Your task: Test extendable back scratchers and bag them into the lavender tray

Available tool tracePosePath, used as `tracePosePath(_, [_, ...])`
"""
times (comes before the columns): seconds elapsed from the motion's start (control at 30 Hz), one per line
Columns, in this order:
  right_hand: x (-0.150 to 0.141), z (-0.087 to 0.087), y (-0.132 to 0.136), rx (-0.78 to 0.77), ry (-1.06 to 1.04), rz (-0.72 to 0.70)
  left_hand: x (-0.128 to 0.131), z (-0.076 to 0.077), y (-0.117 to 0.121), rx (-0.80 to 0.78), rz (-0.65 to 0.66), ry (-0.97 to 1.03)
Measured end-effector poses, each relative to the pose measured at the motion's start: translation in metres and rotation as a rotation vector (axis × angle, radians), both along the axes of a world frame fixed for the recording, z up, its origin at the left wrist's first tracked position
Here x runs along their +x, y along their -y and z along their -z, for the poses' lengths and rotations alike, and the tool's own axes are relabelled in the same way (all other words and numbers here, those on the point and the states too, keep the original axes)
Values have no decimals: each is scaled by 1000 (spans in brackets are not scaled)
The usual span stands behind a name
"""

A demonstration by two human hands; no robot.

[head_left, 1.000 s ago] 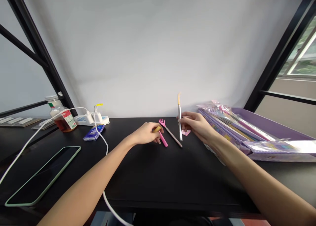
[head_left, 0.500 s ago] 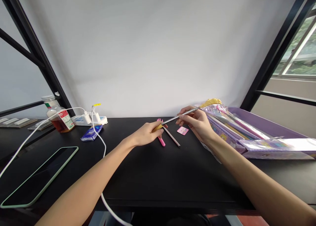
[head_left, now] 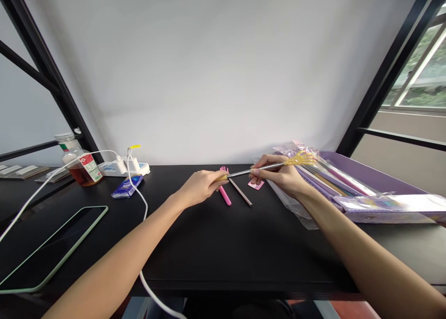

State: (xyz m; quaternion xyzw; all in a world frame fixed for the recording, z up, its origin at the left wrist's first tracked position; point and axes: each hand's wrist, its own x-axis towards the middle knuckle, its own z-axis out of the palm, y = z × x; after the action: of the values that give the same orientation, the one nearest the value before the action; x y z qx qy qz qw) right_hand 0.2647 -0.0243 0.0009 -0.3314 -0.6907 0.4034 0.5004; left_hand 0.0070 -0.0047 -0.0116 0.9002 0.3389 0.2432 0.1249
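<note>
One silver rod [head_left: 239,173] has the left hand [head_left: 198,188] clamped on its yellow handle [head_left: 222,178], the right hand [head_left: 278,175] pinching it nearer its yellow claw [head_left: 302,159].

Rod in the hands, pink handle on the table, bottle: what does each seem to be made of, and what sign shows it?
Rod: probably polished metal; silvery with bright highlights.
Pink handle: likely smooth plastic; even, solid colour.
Bottle: glass or clear plastic, glossy; brown liquid shows through.
</note>
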Motion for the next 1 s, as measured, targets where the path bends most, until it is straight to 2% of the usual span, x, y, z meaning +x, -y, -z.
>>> tracePosePath(0.27, [-6,9,-2,36,-53,4,1,2,0,92,-13,-1])
tracePosePath(0.4, [-10,11,1,42,-12,18,6,4,6,64,0,3])
tracePosePath(0.53, [-16,12,5,60,0,-30,11,2,13,13,35,18])
tracePosePath(0.63, [-19,9,5,64,34,-16,13,-2,13,35,19,31])
tracePosePath(0.73, [-15,5,1,-5,16,17,11,-8,10,116,-46,41])
tracePosePath(0.9, [11,-1,-10,-188,-286,89,-8,-11,-3,124,-49,38])
tracePosePath(1.0, [30,-2,-15,-238,-268,98,-20,-9,-11,137,-50,-37])
